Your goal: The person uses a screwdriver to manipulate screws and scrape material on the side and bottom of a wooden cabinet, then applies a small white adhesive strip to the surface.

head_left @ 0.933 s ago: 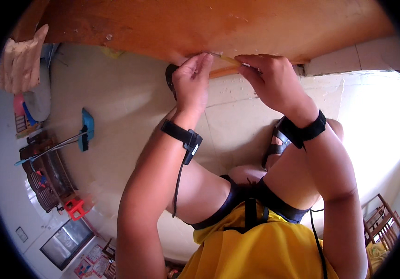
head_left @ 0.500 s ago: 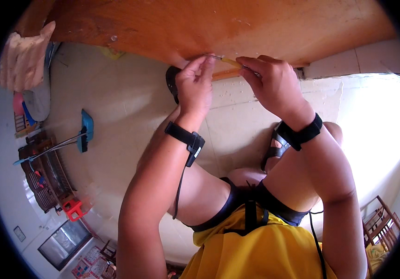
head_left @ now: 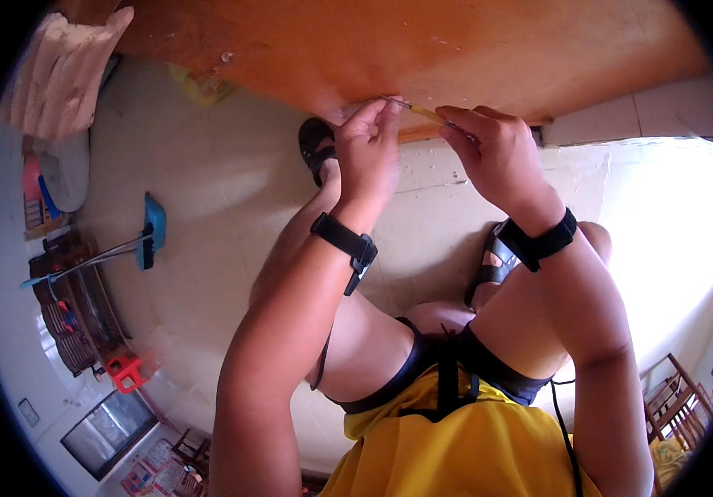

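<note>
My right hand [head_left: 497, 157] is closed round a slim screwdriver [head_left: 427, 113] with a yellow handle and a thin metal shaft pointing left. At the shaft's tip, my left hand [head_left: 370, 149] has thumb and forefinger pinched together; whatever lies between them is too small to make out. Both hands are close to the edge of a reddish-brown wooden panel [head_left: 356, 50], which spans the top of the view. A black strap circles each wrist.
Pale tiles [head_left: 207, 182] cover the floor under my bent legs. Left of me lie a blue dustpan [head_left: 154, 232] with a long handle, a red stool [head_left: 124, 374] and a dark wooden bench [head_left: 62, 315]. A wooden chair [head_left: 678, 402] stands at the lower right.
My left hand has shifted a little to the right, and the screwdriver with my right hand slightly right too. The grips look the same. The view has tilted slightly.
</note>
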Tool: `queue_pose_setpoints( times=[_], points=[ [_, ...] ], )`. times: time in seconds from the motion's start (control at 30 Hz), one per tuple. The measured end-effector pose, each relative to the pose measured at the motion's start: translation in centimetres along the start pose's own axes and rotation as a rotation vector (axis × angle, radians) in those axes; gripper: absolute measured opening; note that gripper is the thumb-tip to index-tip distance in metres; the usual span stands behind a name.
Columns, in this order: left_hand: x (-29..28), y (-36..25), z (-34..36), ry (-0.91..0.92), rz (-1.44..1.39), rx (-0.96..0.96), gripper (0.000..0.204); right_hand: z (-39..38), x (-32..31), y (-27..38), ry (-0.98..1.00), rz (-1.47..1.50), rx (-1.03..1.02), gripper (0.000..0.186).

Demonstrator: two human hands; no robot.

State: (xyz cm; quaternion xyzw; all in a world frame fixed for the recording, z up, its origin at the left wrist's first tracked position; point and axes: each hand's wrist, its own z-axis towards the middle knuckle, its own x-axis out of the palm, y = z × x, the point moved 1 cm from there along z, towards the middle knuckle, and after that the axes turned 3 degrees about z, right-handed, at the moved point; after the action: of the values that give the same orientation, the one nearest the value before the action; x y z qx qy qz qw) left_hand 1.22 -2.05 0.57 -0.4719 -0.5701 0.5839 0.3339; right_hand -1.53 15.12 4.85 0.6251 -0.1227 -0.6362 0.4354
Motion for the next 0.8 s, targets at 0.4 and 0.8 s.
queue_pose_setpoints(
  times=[0.4,0.8],
  points=[
    [-1.3,1.2,-0.3,-0.01,0.199,-0.139,0.021,-0.7,0.9,-0.7,0.013,-0.024,0.039,0.016],
    [-2.2,0.1,0.2,-0.145,0.162,-0.151,0.019,-0.2,0.6,1.3,0.022,-0.129,0.04,0.018]
  ],
)
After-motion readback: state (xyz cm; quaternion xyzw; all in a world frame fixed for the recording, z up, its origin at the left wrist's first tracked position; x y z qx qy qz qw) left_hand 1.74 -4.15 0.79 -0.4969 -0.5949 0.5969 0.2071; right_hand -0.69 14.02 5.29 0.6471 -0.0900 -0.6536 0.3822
